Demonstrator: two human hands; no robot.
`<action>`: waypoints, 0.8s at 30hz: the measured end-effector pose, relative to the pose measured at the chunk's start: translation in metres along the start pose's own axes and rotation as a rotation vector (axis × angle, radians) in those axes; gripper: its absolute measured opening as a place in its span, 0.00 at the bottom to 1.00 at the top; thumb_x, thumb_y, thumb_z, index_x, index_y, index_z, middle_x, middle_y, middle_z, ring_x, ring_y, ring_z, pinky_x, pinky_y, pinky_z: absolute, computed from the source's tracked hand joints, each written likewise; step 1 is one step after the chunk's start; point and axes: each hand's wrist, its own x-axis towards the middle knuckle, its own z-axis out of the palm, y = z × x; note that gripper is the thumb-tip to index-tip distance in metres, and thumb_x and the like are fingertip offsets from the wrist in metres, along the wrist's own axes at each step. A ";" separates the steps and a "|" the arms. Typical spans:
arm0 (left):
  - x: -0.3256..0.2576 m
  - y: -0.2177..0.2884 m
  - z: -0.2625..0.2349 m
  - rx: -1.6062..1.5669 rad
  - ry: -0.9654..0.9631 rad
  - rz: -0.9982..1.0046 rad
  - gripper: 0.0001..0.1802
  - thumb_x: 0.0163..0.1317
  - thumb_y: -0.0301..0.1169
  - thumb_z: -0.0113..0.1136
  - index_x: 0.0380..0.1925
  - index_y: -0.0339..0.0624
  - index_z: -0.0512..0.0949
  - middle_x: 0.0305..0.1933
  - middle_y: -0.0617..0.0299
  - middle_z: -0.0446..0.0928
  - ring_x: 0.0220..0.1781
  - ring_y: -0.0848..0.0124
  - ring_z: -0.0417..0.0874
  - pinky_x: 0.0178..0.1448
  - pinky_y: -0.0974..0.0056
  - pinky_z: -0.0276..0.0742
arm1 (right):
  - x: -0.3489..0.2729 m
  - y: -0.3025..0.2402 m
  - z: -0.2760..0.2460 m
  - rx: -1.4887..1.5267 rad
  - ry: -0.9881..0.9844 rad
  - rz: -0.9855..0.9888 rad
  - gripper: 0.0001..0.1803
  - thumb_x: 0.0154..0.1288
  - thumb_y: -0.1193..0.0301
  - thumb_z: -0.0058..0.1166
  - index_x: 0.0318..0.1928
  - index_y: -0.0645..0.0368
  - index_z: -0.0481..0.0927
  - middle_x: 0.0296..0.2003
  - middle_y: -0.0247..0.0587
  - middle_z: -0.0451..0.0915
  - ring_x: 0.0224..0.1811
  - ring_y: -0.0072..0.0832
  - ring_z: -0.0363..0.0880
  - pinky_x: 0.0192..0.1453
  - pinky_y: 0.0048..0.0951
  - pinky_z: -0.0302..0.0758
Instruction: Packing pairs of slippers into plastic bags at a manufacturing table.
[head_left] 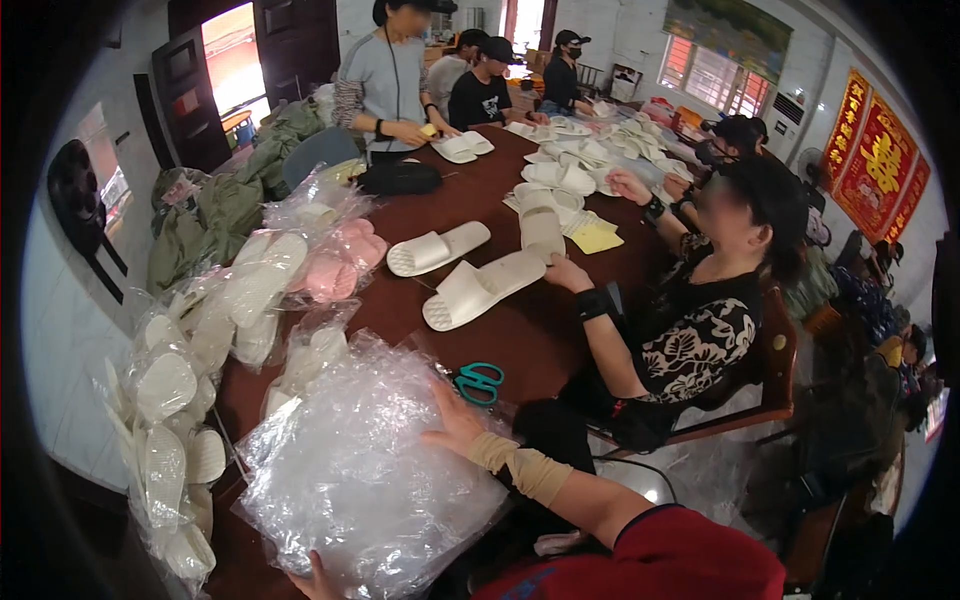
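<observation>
Pressed flat on a heap of clear plastic bags [365, 470] at lower centre: right hand [455, 420], fingers spread apart, beige wrist wrap behind it. Barely visible at the bottom edge, under the heap: left hand [318, 582], fingers seemingly curled at the plastic, grip impossible to confirm. Just right of the right hand, teal-handled scissors [480, 383] on the dark wooden table [520, 335]. Likely trouble: slick bags sliding off the near table edge, or a sweep of the hand knocking the scissors off. Crowded at left by bagged white slippers [170, 410] and pink slippers [340, 262]; loose white slippers [470, 290] at centre, under a co-worker's hand [568, 274]. Little open room, only a bare strip of tabletop at mid-frame.
</observation>
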 end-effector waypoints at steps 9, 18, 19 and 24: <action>0.012 -0.041 -0.057 -0.253 -0.311 -0.493 0.33 0.64 0.46 0.60 0.60 0.32 0.68 0.58 0.50 0.72 0.59 0.60 0.74 0.63 0.55 0.68 | 0.008 0.030 0.018 0.074 -0.020 -0.030 0.53 0.51 0.62 0.67 0.72 0.63 0.49 0.70 0.59 0.55 0.73 0.48 0.55 0.75 0.39 0.54; -0.006 0.018 0.007 -0.446 -0.365 -0.496 0.31 0.65 0.35 0.60 0.63 0.33 0.63 0.60 0.53 0.71 0.60 0.61 0.74 0.64 0.55 0.71 | 0.016 0.029 0.008 0.239 -0.091 0.003 0.47 0.54 0.62 0.64 0.71 0.61 0.54 0.66 0.59 0.62 0.70 0.51 0.59 0.73 0.39 0.57; -0.004 0.012 0.003 -0.465 -0.319 -0.522 0.30 0.62 0.30 0.62 0.63 0.36 0.65 0.59 0.54 0.72 0.59 0.61 0.75 0.63 0.55 0.72 | 0.017 0.026 0.007 0.282 -0.092 0.014 0.48 0.54 0.62 0.64 0.71 0.61 0.54 0.66 0.59 0.61 0.70 0.51 0.58 0.73 0.39 0.57; -0.009 0.025 0.008 -0.427 -0.259 -0.424 0.26 0.58 0.24 0.63 0.58 0.35 0.70 0.53 0.55 0.76 0.51 0.63 0.79 0.56 0.59 0.77 | 0.016 0.023 0.001 0.243 -0.044 -0.003 0.49 0.53 0.62 0.65 0.71 0.63 0.53 0.68 0.59 0.59 0.72 0.48 0.56 0.74 0.38 0.54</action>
